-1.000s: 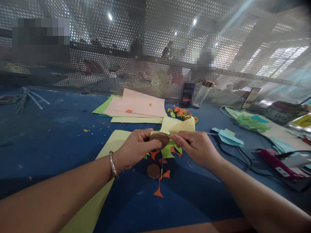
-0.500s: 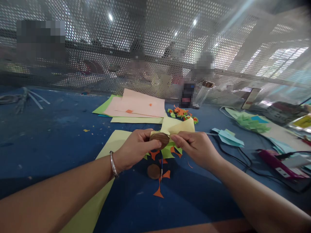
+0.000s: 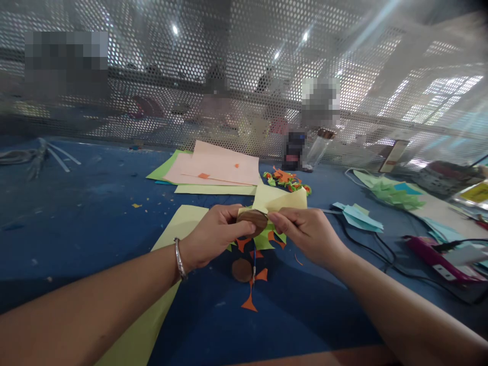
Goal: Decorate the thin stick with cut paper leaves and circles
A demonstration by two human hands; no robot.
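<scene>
A round brown wooden disc (image 3: 254,222) is held by my left hand (image 3: 213,234), thumb on its face and fingers behind. Pale yellow paper (image 3: 282,198) lies behind and around the disc's upper edge. At the disc's right edge my right hand (image 3: 305,229) is closed in a pinch on the yellow paper; its fingertips are partly hidden. Below the hands, a second wooden disc (image 3: 241,270) rests on the blue table, beside a thin blue stick-like tool (image 3: 254,262). Orange paper scraps (image 3: 249,304) and bright green paper (image 3: 263,240) lie under and around them.
Pink sheets (image 3: 224,165) and a long yellow-green sheet (image 3: 179,223) lie on the table. Small green and orange paper pieces (image 3: 287,178) sit behind my hands. At right are light blue papers (image 3: 360,217), a magenta power strip (image 3: 438,258) and cables. A perforated metal screen (image 3: 236,66) stands behind.
Almost nothing differs. The whole view has shifted very slightly, and both hands keep the same grip on the disc and paper.
</scene>
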